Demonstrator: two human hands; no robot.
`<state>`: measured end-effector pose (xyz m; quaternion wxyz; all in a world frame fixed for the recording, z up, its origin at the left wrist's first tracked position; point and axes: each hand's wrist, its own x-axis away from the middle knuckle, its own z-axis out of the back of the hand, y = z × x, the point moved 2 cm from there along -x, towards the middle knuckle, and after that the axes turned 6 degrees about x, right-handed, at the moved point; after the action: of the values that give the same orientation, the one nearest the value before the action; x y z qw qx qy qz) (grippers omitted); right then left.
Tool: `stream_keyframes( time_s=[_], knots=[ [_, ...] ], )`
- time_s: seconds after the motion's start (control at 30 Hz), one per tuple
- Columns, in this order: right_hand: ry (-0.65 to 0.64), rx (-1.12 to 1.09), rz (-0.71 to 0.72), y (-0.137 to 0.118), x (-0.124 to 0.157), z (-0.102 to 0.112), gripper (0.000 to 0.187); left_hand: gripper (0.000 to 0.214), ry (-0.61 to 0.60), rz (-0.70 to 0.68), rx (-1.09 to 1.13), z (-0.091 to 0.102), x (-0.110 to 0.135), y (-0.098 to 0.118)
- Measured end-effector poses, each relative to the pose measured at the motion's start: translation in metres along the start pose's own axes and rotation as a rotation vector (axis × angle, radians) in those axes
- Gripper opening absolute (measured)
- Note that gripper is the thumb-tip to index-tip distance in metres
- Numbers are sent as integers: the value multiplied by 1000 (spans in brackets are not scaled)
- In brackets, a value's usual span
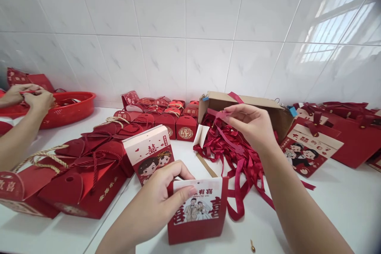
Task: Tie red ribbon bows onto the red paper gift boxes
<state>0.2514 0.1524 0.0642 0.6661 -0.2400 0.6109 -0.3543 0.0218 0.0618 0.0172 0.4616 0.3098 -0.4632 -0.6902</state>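
My left hand [162, 198] grips the top left edge of a small red gift box [198, 210] printed with a cartoon couple, standing on the white counter [342, 206]. Further back, my right hand [251, 125] is raised and pinches a dark red ribbon [228, 135] between thumb and fingers. The ribbon hangs down into a tangled heap of red ribbons [238, 158] that spills from an open cardboard box [268, 107]. Just left of my left hand, a second box with a cartoon couple [149, 152] leans on red boxes.
Many red gift boxes [89, 166] with rope handles crowd the left and back. Another person's hands [29, 97] work at far left over a red plastic basin [70, 109]. Flat red bags [315, 147] lie at right. A small gold piece [252, 246] lies near the front edge.
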Motion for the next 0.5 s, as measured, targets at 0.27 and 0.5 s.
stream_keyframes(
  time_s=[0.27, 0.5],
  knots=[
    [46, 9, 76, -39, 29, 4, 5, 19, 23, 9, -2, -1, 0, 7],
    [13, -314, -428, 12, 62, 23, 27, 26, 9, -7, -2, 0, -2, 1]
  ],
)
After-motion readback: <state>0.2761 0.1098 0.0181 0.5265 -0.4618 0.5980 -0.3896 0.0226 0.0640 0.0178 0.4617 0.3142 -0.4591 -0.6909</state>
